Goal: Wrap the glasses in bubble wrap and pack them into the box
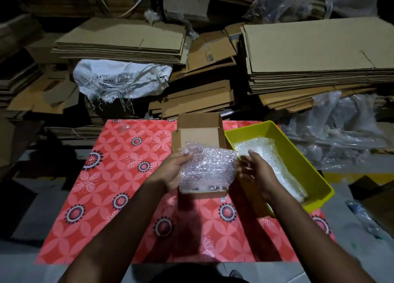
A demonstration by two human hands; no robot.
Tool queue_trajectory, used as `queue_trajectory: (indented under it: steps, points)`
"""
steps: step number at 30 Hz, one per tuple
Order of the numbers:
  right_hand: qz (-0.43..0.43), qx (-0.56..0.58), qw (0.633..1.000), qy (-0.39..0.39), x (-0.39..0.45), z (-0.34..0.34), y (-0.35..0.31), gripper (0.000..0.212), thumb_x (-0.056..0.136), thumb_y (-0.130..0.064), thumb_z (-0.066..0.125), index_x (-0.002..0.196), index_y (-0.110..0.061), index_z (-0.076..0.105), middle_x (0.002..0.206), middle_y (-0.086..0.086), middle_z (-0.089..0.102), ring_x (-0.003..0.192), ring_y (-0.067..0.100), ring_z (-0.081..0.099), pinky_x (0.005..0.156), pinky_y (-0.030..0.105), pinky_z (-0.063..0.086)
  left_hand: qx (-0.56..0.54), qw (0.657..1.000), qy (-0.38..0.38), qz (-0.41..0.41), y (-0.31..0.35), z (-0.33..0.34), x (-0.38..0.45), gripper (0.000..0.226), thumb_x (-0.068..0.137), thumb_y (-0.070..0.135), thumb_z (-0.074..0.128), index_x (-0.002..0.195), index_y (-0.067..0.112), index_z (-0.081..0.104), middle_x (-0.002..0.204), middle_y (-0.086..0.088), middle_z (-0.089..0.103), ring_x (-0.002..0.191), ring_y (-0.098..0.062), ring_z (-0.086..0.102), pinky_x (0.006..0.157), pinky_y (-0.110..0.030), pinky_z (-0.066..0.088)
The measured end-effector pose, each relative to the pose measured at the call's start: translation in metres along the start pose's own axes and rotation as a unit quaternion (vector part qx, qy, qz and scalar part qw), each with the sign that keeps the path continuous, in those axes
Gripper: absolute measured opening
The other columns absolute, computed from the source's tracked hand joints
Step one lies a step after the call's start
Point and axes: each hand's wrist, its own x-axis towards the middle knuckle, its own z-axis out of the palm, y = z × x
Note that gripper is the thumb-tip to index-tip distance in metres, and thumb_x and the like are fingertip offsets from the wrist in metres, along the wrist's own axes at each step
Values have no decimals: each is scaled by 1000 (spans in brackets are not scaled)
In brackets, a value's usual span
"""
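While your left hand (170, 167) holds the bubble wrap bundle (207, 167) over the open box (199, 134), fingers curled on its left edge, your right hand (255, 171) sits just beside its right edge, fingers loosely spread, gripping nothing clearly. The bundle's long axis runs left to right, between both hands. Something shiny, possibly glasses, shows at its lower edge; can't confirm. More wrap lies in the yellow tray (315, 167), right of the box. The right hand is nearer that supply. All rests on the red floral cloth (119, 176).
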Motion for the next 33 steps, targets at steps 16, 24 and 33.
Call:
queue_trajectory:
  steps: [16,24,33]
  points:
    - [-93,-81,977,-176,9,21,-28,41,98,-44,54,135,-28,54,122,-5,68,107,7,68,80,24,53,189,976,-32,104,6,19,-11,25,98,12,60,120,2,62,102,-9,76,97,-28,70,90,-32,55]
    - [-40,-40,992,-111,17,22,-30,42,86,-30,74,107,7,65,98,21,64,84,28,62,70,30,51,198,978,-3,71,2,10,-1,21,102,13,54,115,0,66,95,-4,75,90,-18,68,84,-37,57]
    - [-110,-95,974,-173,13,20,-27,49,91,-20,73,136,-15,55,120,9,72,108,22,68,97,44,54,218,968,-14,121,11,10,-9,32,98,9,60,130,8,57,126,-13,68,120,-32,63,106,-54,46]
